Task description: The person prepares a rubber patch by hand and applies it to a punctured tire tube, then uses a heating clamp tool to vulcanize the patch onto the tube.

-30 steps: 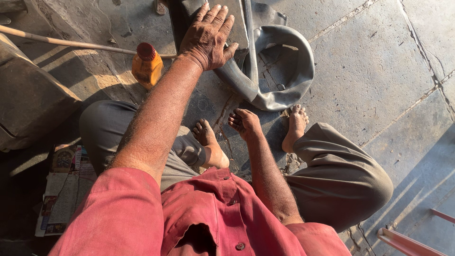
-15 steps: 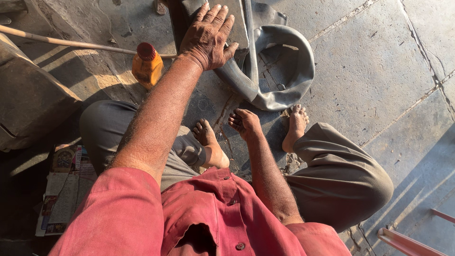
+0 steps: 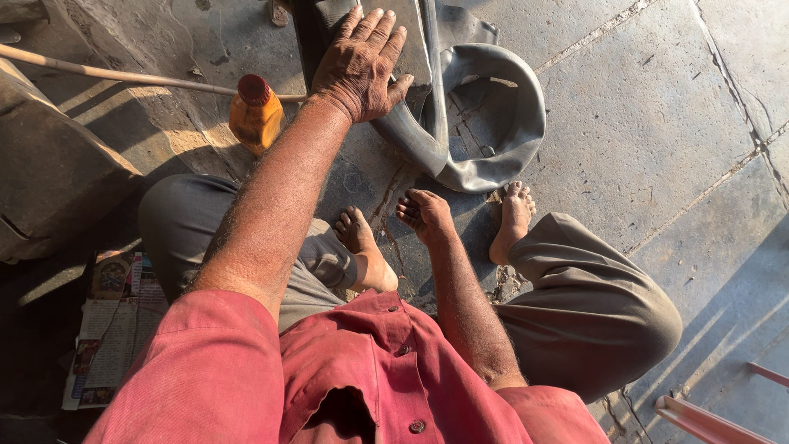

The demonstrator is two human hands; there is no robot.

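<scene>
Cracked stone floor [image 3: 657,123], bare to the right | left hand [image 3: 360,66] spread flat, fingers wide, on inner tube [image 3: 493,123] | right hand [image 3: 423,212] curled, apparently empty, near bare feet | orange bottle [image 3: 255,115] beside left wrist

A grey rubber inner tube [image 3: 493,123], limp and deflated, lay on the stone floor [image 3: 657,123]. One end curled into a loose loop, open in the middle; the other stretched flat and straight toward the top, pinned under the left hand [image 3: 362,66].
</scene>
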